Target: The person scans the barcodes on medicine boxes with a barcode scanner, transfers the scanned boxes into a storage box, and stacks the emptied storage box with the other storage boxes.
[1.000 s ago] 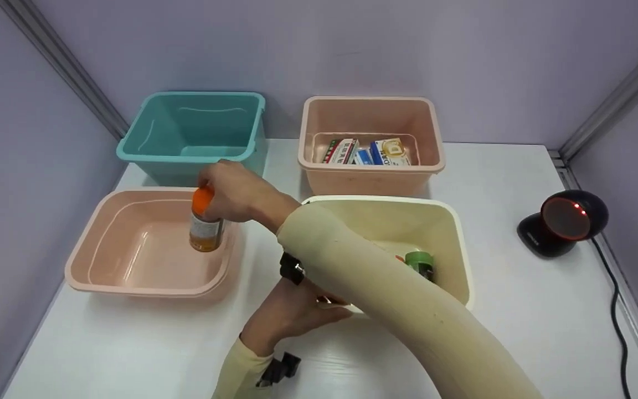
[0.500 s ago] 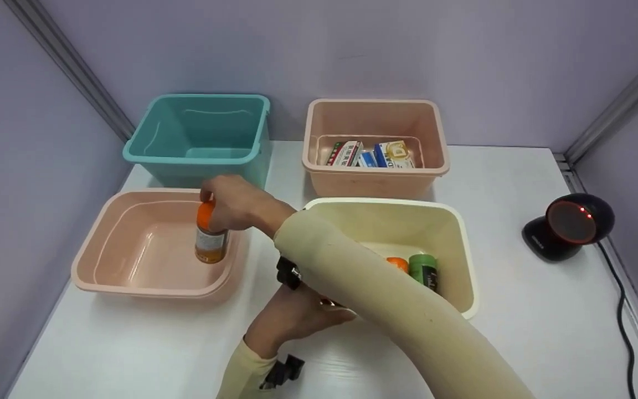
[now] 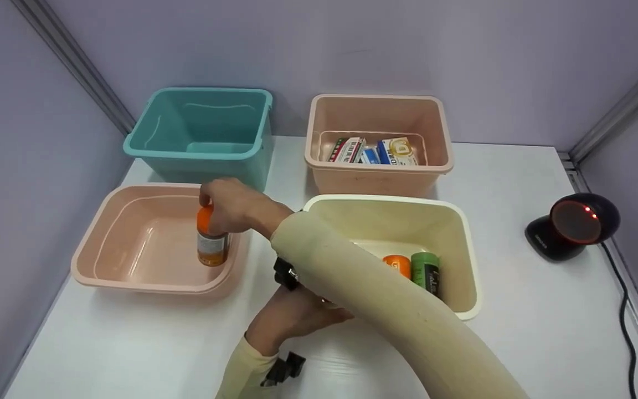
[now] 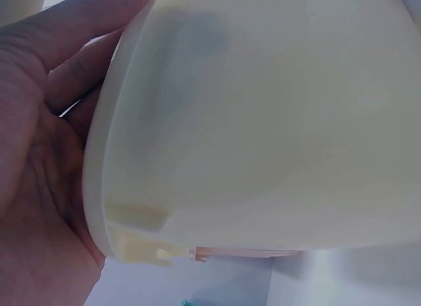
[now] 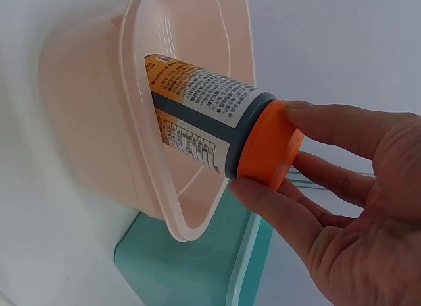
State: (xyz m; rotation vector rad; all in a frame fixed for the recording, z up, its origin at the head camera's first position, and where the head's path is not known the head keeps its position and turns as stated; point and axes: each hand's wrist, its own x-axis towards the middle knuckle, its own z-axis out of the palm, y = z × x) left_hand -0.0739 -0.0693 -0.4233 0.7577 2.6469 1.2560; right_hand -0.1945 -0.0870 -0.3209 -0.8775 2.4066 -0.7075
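Note:
My right hand [image 3: 230, 206] pinches a bottle [image 3: 212, 248] by its orange cap, fingers and thumb spread round the cap's edge. The bottle has an orange and white printed label and a dark neck [image 5: 245, 135]. Its lower end is inside the pink basin [image 3: 89, 246] at the left, near that basin's right wall. Below the crossing right forearm, my left hand [image 3: 297, 311] grips the near left edge of the cream bin [image 3: 385, 200]. In the left wrist view, its fingers curl over the bin's rim [image 4: 99, 168]. An orange-lidded container [image 3: 398, 265] and a green-lidded jar [image 3: 425, 272] lie in the cream bin, partly hidden by the sleeve.
Behind the pink basin stands a teal bin [image 3: 197, 155]. A second pink bin [image 3: 374, 180], holding several medicine boxes [image 3: 398, 151], is at the back middle. On the right side sits a black round-headed device [image 3: 579, 221] with red lights, its cable [image 3: 623, 310] running along the table edge.
My right hand has lowered the bottle slightly into the pink basin. The forearm has shifted a little, so more of the orange-lidded container shows. My left hand keeps its grip.

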